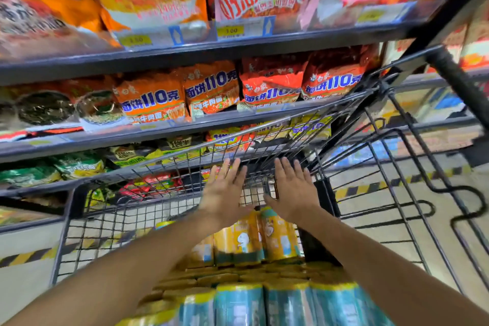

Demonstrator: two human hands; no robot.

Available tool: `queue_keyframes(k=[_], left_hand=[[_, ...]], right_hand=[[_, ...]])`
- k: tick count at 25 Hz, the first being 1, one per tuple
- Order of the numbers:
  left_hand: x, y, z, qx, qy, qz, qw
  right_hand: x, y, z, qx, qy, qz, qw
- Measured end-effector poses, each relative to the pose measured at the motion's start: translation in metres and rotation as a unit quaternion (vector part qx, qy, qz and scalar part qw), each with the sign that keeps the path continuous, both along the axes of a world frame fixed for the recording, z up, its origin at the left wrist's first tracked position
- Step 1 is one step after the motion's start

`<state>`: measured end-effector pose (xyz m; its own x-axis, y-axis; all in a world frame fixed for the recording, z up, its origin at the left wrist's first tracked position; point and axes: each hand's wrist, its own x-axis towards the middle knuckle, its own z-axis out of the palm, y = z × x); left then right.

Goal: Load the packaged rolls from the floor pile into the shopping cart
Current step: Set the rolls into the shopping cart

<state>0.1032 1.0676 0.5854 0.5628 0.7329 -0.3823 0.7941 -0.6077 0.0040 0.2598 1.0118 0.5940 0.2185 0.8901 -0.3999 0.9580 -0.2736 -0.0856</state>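
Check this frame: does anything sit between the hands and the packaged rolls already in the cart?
Nothing visible does. The left hand and right hand spread open above the yellow packaged rolls inside the shopping cart, in front of its wire end panel.

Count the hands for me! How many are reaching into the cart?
2. The left hand and the right hand are side by side, both open with fingers spread, over the shopping cart above the packaged rolls. None seem hidden.
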Motion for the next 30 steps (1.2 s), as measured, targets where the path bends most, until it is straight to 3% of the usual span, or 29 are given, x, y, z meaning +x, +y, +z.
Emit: queue_keyframes(k=[5,8,11,14,18,24,30], left_hand=[[-0.020,0.000,0.093,0.033,-0.035,0.105,0.993],[-0.047,-0.031,0.153,0.094,-0.100,0.213,0.967],[-0.090,-0.083,0.199,0.134,-0.128,0.296,0.937],[-0.148,-0.156,0.242,0.184,-0.130,0.398,0.889],[-0.232,-0.282,0.270,0.219,-0.163,0.549,0.790],[-0.336,-0.482,0.253,0.233,-0.055,0.711,0.661],[-0.423,-0.582,0.210,0.214,-0.017,0.769,0.602]], right_hand=[[-0.003,0.022,0.085,0.091,-0.013,0.098,0.991],[-0.022,0.014,0.137,0.150,-0.010,0.193,0.970],[-0.054,-0.005,0.184,0.176,0.051,0.263,0.947],[-0.120,-0.025,0.232,0.215,0.113,0.361,0.901],[-0.231,-0.084,0.282,0.250,0.185,0.510,0.802],[-0.387,-0.188,0.289,0.217,0.225,0.636,0.705],[-0.524,-0.284,0.228,0.153,0.215,0.698,0.666]])
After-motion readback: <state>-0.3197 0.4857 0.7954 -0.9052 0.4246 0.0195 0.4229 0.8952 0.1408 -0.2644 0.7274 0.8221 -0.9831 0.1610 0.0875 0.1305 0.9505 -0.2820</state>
